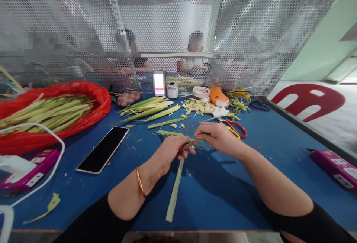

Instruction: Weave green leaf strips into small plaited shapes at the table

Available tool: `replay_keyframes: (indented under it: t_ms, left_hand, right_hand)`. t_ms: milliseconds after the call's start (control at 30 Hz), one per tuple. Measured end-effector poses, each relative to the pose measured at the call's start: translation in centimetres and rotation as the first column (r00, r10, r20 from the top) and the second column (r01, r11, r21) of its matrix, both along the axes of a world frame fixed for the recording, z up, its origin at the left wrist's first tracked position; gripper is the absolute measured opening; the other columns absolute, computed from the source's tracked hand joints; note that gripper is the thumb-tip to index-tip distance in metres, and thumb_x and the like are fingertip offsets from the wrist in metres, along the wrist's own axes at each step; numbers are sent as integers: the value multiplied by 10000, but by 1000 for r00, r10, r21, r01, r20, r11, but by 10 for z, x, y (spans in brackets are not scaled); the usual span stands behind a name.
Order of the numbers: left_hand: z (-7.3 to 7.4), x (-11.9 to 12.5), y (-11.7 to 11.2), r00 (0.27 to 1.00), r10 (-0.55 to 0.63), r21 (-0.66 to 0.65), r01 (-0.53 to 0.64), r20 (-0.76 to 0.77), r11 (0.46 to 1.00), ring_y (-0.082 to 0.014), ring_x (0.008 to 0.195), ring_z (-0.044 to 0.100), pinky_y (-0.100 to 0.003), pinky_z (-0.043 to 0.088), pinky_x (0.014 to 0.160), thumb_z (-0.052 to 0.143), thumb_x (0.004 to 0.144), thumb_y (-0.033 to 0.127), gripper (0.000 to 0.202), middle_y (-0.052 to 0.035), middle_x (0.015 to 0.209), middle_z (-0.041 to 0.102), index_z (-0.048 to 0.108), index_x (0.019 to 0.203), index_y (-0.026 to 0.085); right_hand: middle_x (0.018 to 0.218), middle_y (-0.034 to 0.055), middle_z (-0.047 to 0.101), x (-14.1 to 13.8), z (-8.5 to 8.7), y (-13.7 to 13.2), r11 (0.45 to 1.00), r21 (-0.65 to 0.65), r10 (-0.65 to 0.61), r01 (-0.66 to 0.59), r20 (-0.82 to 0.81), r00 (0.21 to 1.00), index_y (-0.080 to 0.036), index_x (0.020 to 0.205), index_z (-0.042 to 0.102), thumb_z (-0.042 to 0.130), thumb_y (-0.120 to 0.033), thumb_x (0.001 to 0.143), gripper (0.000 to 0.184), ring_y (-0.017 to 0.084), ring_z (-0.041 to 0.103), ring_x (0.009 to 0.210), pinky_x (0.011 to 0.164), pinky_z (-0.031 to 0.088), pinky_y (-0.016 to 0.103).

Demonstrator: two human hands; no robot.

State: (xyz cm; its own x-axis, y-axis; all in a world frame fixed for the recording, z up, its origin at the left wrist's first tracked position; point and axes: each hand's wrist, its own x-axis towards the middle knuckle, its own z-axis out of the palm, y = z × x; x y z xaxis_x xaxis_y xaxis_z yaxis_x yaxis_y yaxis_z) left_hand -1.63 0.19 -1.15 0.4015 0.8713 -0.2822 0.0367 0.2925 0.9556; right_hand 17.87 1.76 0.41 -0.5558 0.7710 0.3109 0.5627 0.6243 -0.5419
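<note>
Pinched in my left hand (pixel 174 148) are strips of green leaf; one long pale leaf strip (pixel 175 191) hangs down from it toward the table's front edge. My right hand (pixel 216 137) grips the end of a short strip between thumb and fingers, just right of the left hand. Where the strips cross, the fingers partly hide them. Beyond my hands lie single cut leaf strips (pixel 169 122) and a bundle of long green leaves (pixel 152 109). Red-and-yellow scissors (pixel 237 128) rest beside my right hand, partly covered by it.
At left stands a red plastic bag (pixel 97 101) full of leaf strips, near a phone (pixel 103 150) and a purple power strip (pixel 41 168). Another power strip (pixel 334 165) lies right. Trimmings (pixel 198 106), tape (pixel 200 92) and an orange packet (pixel 219 96) sit before a perforated metal screen (pixel 173 20).
</note>
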Motion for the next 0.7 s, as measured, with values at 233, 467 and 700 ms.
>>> replay_keyframes:
  t_ms: [233,467,700]
  left_hand:
    - [-2,-2,3,995,22,191,-3,-98,982,-72,488,453,-203,368,535,619,782,350,305,-34,580,639,663,575,131]
    - [-1,-2,3,993,113,-57,-114,-26,992,-63,422,494,-203,369,455,663,762,356,242,-50,697,693,649,687,126]
    - [3,-5,4,987,123,40,-119,-104,992,-64,427,509,-180,369,451,692,695,244,150,-34,581,661,641,629,120]
  right_hand:
    - [830,32,636,-7,-4,-1,997,54,-51,52,-26,998,-197,830,642,488,-173,911,176,153,584,785,717,421,249]
    - [844,34,625,-9,-5,-4,997,62,-47,49,-25,999,-193,840,629,464,-145,907,184,148,575,778,712,420,250]
    - [694,-15,587,-19,-7,-9,980,-150,-141,131,-53,989,-184,778,613,590,-238,841,87,118,503,638,576,377,223]
